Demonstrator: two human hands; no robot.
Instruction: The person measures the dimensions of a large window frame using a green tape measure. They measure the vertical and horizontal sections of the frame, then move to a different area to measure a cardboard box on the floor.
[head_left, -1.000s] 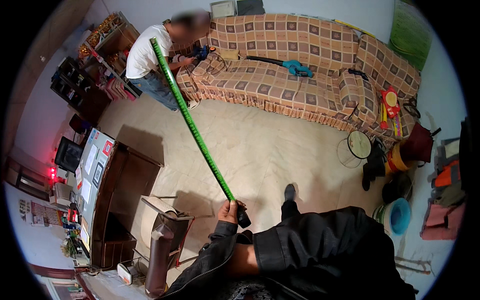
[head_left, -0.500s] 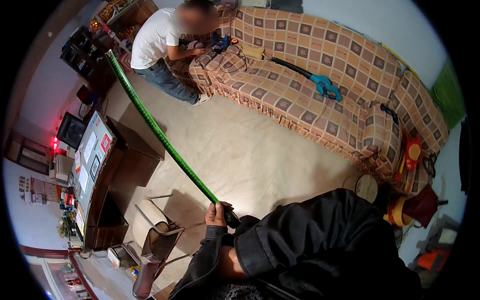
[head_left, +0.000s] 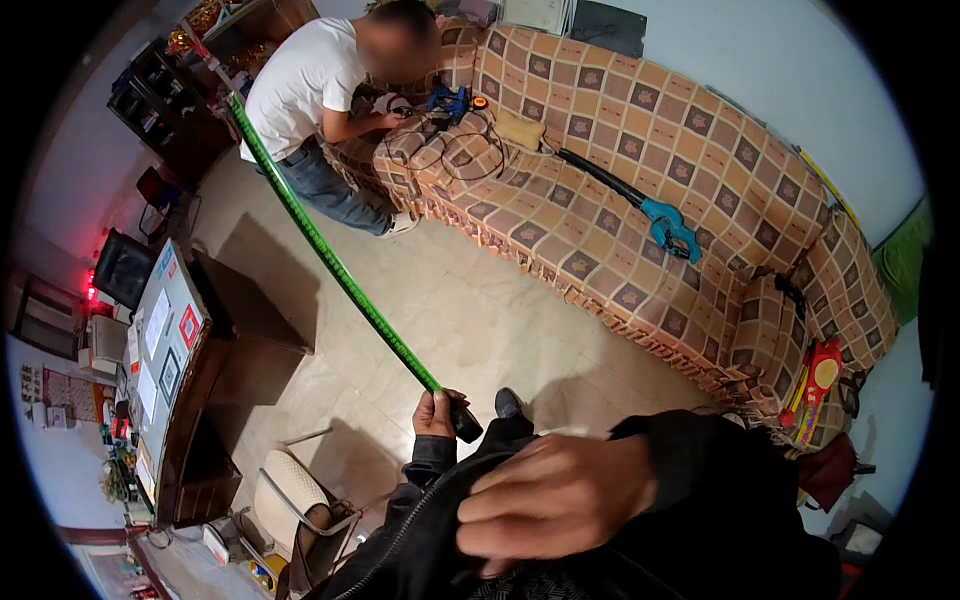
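My left hand (head_left: 434, 412) is closed round a tape measure. Its dark case (head_left: 465, 422) pokes out beside the fingers. From there a long green tape blade (head_left: 322, 250) runs up and away to the far left, bowing a little. Its far end overlaps the view of a person in a white shirt (head_left: 305, 80). Close to me, in front of my black jacket (head_left: 730, 500), is my right hand (head_left: 560, 495), back upward and slightly blurred. The fingers there are curled together, and whatever they may hold is hidden beneath.
Along the far right stands a sofa with a checked cover (head_left: 620, 130). A teal blower (head_left: 672, 232) lies on it. The other person bends over its left end, near cables and a blue tool (head_left: 447, 100). A desk (head_left: 175, 350) is at left, with a chair (head_left: 290, 495) nearer me.
My right hand has come into view before my jacket, where only the sleeve covered it before. My left hand still grips the tape measure; the view has shifted slightly.
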